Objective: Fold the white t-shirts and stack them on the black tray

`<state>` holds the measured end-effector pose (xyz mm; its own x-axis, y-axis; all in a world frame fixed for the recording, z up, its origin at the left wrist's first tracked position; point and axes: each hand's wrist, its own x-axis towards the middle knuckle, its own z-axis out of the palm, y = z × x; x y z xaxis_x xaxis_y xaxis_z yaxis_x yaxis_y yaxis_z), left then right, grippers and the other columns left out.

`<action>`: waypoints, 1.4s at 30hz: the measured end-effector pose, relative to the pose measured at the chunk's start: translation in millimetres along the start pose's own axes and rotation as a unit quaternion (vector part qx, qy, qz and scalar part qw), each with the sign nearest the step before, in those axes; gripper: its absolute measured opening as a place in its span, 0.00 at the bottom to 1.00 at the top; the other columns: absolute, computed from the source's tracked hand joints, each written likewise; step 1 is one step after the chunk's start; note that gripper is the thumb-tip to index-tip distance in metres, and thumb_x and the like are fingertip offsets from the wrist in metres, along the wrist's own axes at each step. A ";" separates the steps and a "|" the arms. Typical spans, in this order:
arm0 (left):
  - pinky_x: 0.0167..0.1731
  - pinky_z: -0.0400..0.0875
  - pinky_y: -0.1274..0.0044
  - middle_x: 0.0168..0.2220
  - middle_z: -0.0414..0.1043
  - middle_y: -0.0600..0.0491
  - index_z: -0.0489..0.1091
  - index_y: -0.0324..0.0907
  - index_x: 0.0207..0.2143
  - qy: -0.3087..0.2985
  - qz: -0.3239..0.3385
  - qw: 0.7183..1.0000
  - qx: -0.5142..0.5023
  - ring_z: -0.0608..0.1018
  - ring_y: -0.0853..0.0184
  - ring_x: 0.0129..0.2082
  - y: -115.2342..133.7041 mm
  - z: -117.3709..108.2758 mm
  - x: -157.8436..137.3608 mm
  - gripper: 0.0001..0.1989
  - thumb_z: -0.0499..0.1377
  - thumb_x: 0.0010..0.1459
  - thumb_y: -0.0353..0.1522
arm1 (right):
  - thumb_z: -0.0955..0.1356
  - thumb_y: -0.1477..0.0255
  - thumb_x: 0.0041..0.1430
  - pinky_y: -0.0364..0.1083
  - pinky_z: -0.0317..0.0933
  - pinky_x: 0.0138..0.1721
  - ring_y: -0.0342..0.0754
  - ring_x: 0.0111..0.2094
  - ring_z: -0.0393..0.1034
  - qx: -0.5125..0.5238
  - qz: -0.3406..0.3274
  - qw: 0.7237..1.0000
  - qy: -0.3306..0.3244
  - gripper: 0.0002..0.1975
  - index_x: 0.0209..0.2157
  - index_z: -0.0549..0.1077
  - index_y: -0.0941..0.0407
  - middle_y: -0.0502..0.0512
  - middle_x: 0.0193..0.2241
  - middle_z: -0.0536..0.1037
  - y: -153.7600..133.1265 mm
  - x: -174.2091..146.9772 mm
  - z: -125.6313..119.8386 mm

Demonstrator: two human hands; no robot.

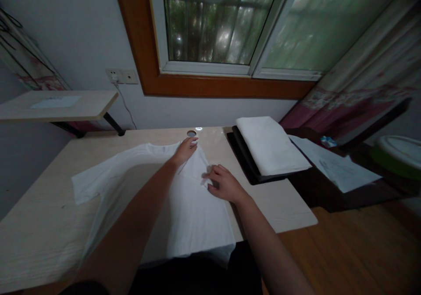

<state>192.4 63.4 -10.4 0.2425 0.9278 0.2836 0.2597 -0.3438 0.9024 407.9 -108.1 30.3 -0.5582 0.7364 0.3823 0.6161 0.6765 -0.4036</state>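
White T-shirt (194,216), left hand (185,150) by collar (162,149), right hand (226,184) at edge

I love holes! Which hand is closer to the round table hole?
Left. The left hand is just below the hole in view; the right hand is farther, down and right.

This looks like a home: patterned curtains (365,82), wooden floor (345,253)
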 end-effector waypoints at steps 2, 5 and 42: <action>0.51 0.76 0.69 0.55 0.72 0.43 0.73 0.41 0.53 0.000 0.006 1.000 0.007 0.81 0.64 0.45 2.0 -0.9 -0.4 0.18 0.59 0.60 0.25 | 0.73 0.71 0.58 0.54 0.62 0.45 0.54 0.41 0.66 -0.002 -0.014 1.000 -0.004 0.16 0.48 0.79 0.48 0.56 0.39 0.72 -2.8 1.7 2.6; 0.53 0.74 0.68 0.54 0.73 0.44 0.73 0.40 0.52 -0.002 0.017 1.000 0.017 0.81 0.63 0.45 4.4 -1.4 -1.2 0.17 0.58 0.61 0.25 | 0.73 0.67 0.61 0.55 0.62 0.47 0.54 0.44 0.67 -0.001 -0.031 0.999 0.011 0.10 0.45 0.81 0.46 0.57 0.42 0.74 -4.9 3.4 6.0; 0.45 0.67 0.72 0.28 0.72 0.55 0.66 0.43 0.25 -0.124 -0.014 0.955 0.269 0.75 0.66 0.34 42.6 -53.7 -96.6 0.08 0.64 0.51 0.30 | 0.70 0.77 0.58 0.53 0.67 0.44 0.53 0.43 0.70 0.025 -0.025 0.999 0.035 0.15 0.47 0.76 0.51 0.58 0.41 0.75 -10.4 -15.6 -1.0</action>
<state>129.8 -33.0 18.1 0.4252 0.8978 0.1148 0.6965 -0.4056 0.5919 410.8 -126.6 29.5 -0.5454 0.7007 0.4600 0.5596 0.7130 -0.4225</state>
